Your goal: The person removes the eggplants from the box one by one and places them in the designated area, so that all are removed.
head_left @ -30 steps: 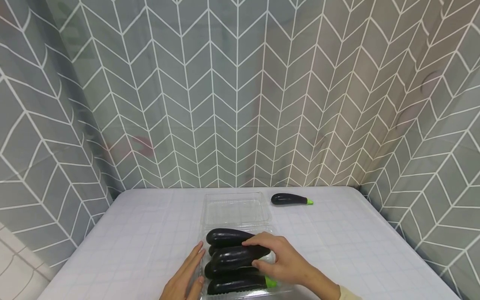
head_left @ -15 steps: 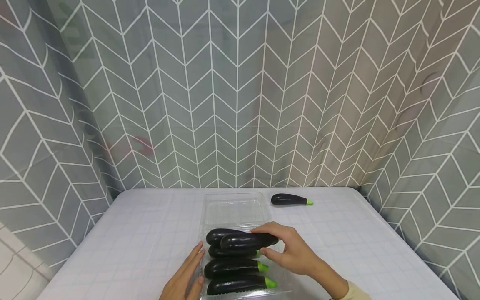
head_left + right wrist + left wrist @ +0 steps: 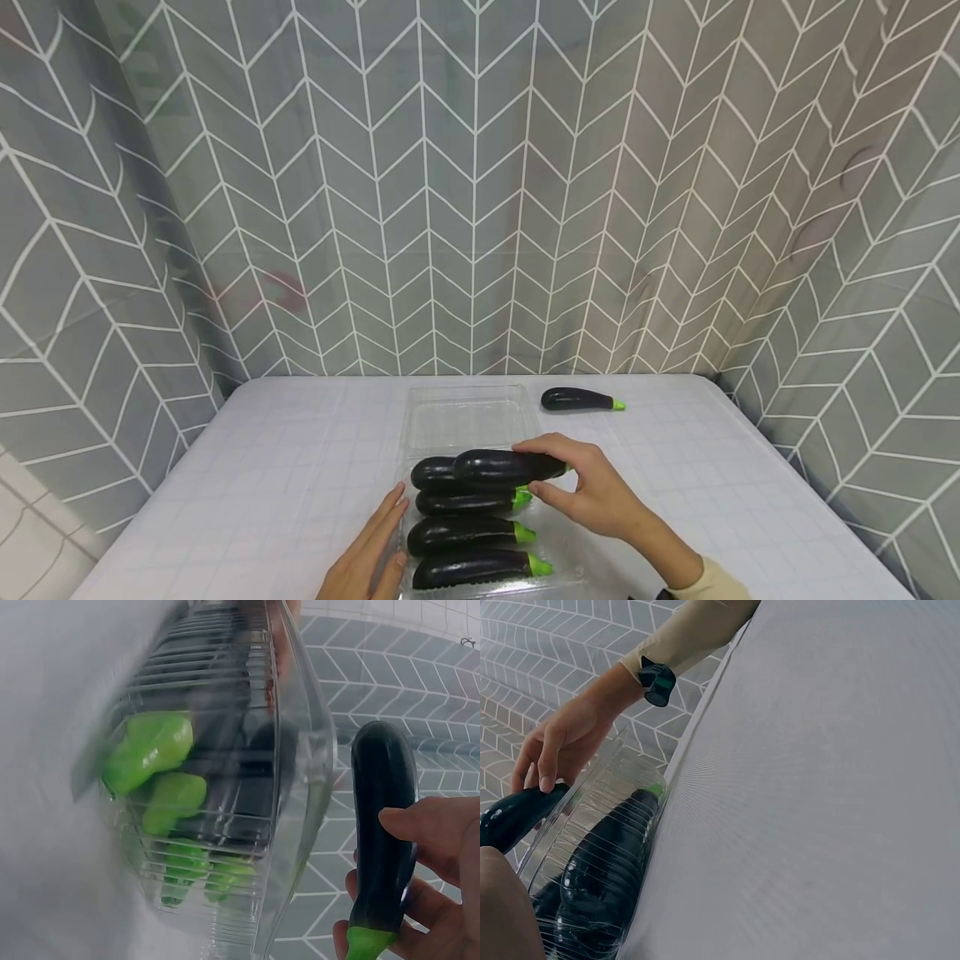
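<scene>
My right hand [image 3: 592, 492] grips a dark purple eggplant [image 3: 502, 467] by its stem end and holds it above the far part of a clear plastic clamshell tray [image 3: 558, 546]. In the right wrist view that eggplant [image 3: 384, 832] stands beside the tray wall [image 3: 300, 787], thumb and fingers curled round it. Several more eggplants [image 3: 461, 535] lie side by side in the tray, green stems to the right. My left hand [image 3: 367, 558] rests flat against the tray's left side, fingers straight. The tray's open lid [image 3: 468, 421] lies flat behind it.
One more eggplant [image 3: 577, 400] lies alone on the white checked tablecloth [image 3: 285, 467] at the back right. Grey chevron curtains [image 3: 480, 192] close in the table on three sides. The table's right edge [image 3: 817, 500] runs diagonally.
My right hand has lifted one eggplant off the middle of the pile and carried it back and up, over the far end of the tray. The left hand has stayed put.
</scene>
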Demonstrator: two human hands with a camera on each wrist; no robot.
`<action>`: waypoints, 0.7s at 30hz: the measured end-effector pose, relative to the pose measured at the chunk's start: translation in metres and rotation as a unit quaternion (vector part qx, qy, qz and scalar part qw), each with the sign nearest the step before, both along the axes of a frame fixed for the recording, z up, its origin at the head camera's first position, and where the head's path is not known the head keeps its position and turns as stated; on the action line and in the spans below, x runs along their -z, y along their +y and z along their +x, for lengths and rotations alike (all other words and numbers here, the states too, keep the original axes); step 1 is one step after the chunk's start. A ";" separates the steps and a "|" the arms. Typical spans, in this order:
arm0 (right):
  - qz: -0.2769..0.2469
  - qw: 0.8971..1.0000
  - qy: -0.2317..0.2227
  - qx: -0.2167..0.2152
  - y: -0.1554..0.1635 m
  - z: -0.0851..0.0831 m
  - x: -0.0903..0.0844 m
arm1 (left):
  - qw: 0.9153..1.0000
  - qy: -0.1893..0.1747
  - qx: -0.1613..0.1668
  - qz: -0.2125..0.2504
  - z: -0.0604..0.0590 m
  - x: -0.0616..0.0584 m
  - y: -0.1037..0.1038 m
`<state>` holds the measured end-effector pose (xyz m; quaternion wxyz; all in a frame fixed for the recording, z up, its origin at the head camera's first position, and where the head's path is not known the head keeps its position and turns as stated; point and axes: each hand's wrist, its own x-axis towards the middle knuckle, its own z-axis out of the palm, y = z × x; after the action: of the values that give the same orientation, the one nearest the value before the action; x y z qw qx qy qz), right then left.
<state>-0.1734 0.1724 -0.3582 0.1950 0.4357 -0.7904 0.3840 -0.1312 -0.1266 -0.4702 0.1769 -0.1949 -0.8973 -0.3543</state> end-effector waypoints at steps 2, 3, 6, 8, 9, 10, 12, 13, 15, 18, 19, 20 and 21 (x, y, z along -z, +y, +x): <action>0.000 1.000 -0.001 0.001 0.001 0.000 0.000 | 1.000 0.018 -0.004 -0.004 -0.001 0.001 0.000; 0.000 1.000 -0.002 0.002 0.001 -0.001 -0.001 | 1.000 0.023 -0.006 -0.005 -0.001 0.001 0.000; 0.001 1.000 -0.002 0.008 0.002 -0.001 -0.001 | 0.999 0.046 -0.001 -0.011 -0.003 0.002 0.000; 0.002 1.000 -0.003 0.012 0.003 0.000 -0.002 | 0.999 0.040 0.003 -0.012 -0.002 0.001 0.000; 0.003 1.000 -0.005 0.013 0.004 0.000 -0.003 | 1.000 0.027 0.005 -0.011 -0.001 0.001 -0.001; 0.003 1.000 -0.006 0.013 0.004 0.000 -0.003 | 1.000 0.010 0.009 -0.009 0.001 0.000 -0.001; 0.004 1.000 -0.009 0.014 0.005 0.000 -0.003 | 0.999 -0.032 0.005 0.000 0.005 -0.001 -0.002; 0.005 1.000 -0.008 0.014 0.005 -0.001 -0.003 | 0.999 -0.043 0.006 0.001 0.006 -0.002 -0.002; 0.006 1.000 -0.005 0.013 0.005 0.000 -0.005 | 0.998 -0.063 0.007 0.005 0.008 -0.003 -0.002; 0.008 1.000 0.003 0.016 0.007 -0.003 -0.003 | 0.998 -0.061 0.005 0.003 0.008 -0.003 -0.002; 0.009 1.000 0.006 0.018 0.008 -0.006 -0.001 | 0.998 -0.059 0.004 0.004 0.008 -0.003 -0.002; 0.010 1.000 0.009 0.019 0.010 -0.008 0.002 | 0.998 -0.058 0.004 0.003 0.008 -0.003 -0.002; 0.011 1.000 0.013 0.022 0.012 -0.012 0.005 | 0.998 -0.056 0.007 -0.001 0.007 -0.003 -0.002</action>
<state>-0.1857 0.1847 -0.3637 0.2084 0.4257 -0.8013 0.3650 -0.1239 -0.1290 -0.4677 0.1238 -0.1811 -0.9050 -0.3646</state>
